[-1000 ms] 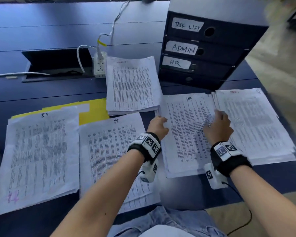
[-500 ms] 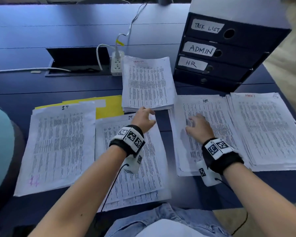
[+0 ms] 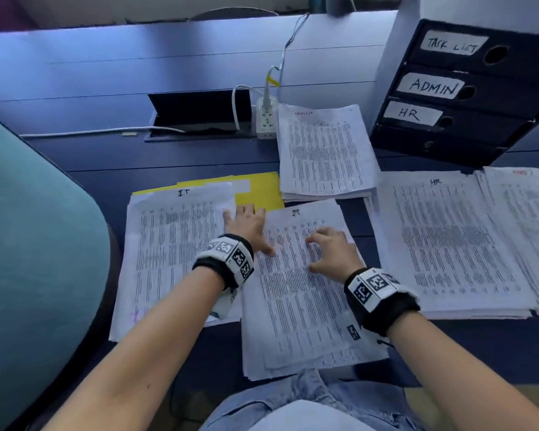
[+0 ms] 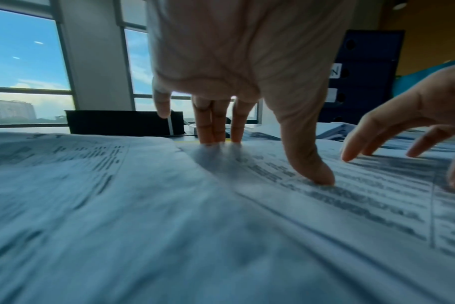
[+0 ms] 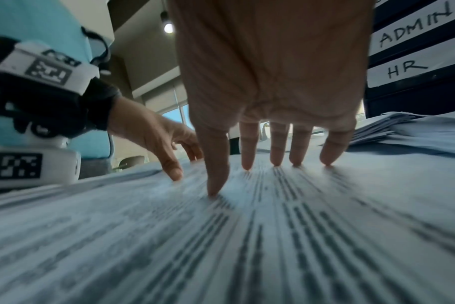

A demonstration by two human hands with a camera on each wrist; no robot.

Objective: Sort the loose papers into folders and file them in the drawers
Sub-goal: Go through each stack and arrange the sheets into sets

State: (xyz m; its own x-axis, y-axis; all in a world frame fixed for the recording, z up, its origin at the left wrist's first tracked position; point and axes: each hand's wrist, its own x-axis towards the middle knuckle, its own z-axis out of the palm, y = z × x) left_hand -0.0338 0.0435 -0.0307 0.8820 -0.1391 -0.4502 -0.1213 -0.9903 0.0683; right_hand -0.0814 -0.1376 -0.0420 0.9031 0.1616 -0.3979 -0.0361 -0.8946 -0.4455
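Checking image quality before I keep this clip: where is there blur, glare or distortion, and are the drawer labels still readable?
Head view: strong blue cast, wide-angle bending at the edges, drawer labels readable, print on the papers smeared. Left wrist view: near paper heavily blurred, bright window behind the left hand. Right wrist view: print streaked, right hand dim, ADMIN and HR legible.

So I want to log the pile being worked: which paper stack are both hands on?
The near-centre stack, between the far-left stack and the HR stack. The right hand and left hand touch it; the others lie untouched.
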